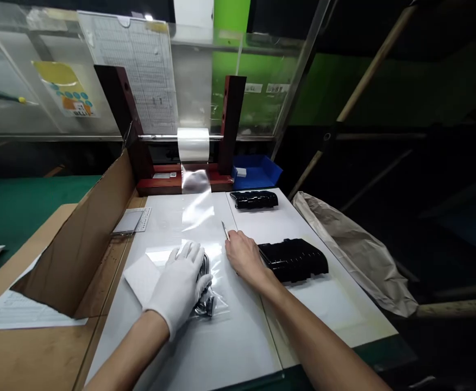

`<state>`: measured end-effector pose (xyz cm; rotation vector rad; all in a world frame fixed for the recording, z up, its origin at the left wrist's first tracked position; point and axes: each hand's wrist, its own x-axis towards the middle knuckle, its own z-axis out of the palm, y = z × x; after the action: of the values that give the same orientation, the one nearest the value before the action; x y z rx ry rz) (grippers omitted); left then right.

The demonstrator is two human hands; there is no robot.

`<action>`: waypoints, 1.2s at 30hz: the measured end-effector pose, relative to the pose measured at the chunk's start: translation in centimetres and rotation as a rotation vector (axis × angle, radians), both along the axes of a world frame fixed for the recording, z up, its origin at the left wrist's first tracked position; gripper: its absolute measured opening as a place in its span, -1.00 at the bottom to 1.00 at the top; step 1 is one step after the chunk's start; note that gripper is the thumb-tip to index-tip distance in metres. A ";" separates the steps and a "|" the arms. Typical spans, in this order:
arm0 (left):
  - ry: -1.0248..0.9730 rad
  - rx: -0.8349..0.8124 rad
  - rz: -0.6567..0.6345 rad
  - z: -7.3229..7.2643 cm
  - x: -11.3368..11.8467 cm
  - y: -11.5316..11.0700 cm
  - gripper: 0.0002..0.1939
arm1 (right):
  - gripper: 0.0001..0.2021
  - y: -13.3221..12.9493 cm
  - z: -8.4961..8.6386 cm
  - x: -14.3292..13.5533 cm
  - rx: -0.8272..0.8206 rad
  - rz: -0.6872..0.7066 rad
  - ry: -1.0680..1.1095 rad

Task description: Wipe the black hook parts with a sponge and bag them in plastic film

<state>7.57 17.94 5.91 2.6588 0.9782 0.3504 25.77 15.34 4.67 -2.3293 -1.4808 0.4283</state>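
White glove on the left hand [179,288] — laid palm down, fingers stretched out rather than curled, resting over a black cable [205,307]. Right hand [244,254] bare, closed round a slim pointed tool [225,230], tip aimed away from the wearer; blade or pen, too small to tell. Clear film [197,214] runs from the roll [193,145] down the white board [230,353] towards the glove.

Step looks like keeping the cable flat while the tool is kept ready near the film. Best done, I judge, with even pressure from the whole palm, loops kept together, plastic smoothed before any stroke — and the tip well clear of the gloved fingers.

Cable lies on the board, left of the right hand, partly hidden by the glove. Black, glossy, gathered in narrow parallel loops, with a chunkier end nearest the wearer. Clear plastic, creased and glaring, spreads about it; bag or loose film, cannot tell. White card [141,278] sits tilted beside the glove. Ribbed black part [297,262] lies just right of the right hand.
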 end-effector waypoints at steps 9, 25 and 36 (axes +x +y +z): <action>-0.025 0.099 0.083 0.9 -1.8 2.2 -0.38 | -0.72 3.0 4.9 2.9 0.104 0.211 0.081; -0.026 -0.265 0.053 -3.7 -0.2 17.9 -0.03 | -0.75 13.4 1.9 2.6 0.003 0.651 -0.346; 0.019 -0.303 0.031 -3.2 -0.5 18.1 -0.18 | -0.73 9.5 4.8 5.8 -0.112 0.479 -0.399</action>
<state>7.10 36.02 2.73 2.3799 0.9916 0.1678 31.58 24.84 9.50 -2.2153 -2.2733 0.1658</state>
